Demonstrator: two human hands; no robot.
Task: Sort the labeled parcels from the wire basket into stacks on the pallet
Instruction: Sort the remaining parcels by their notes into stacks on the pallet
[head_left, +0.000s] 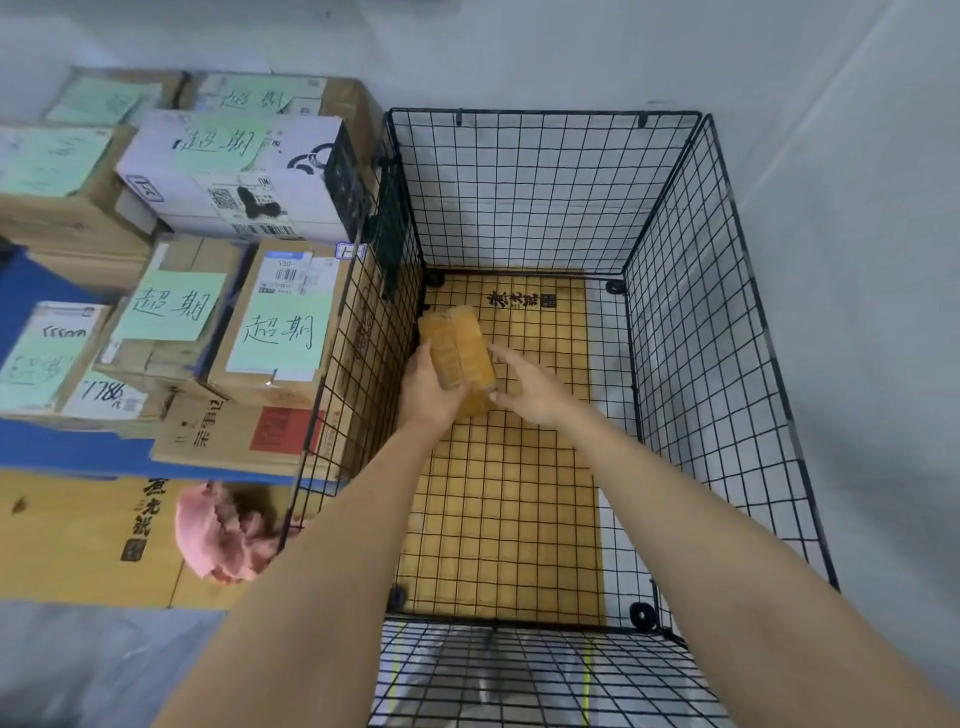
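Observation:
A small tan cardboard parcel (460, 349) is inside the black wire basket (691, 322), near its far left corner. My left hand (428, 387) grips the parcel's near left end. My right hand (530, 387) holds its right side with fingers against it. Both arms reach down into the basket. No other parcel shows on the basket floor. Stacked parcels (275, 317) with green handwritten labels stand to the left on the blue pallet (67, 447).
A flat cardboard sheet (504, 493) lines the basket floor. A white box (234, 171) tops the stacks. A pink cloth (223, 535) lies on cardboard beside the basket. White walls close in behind and to the right.

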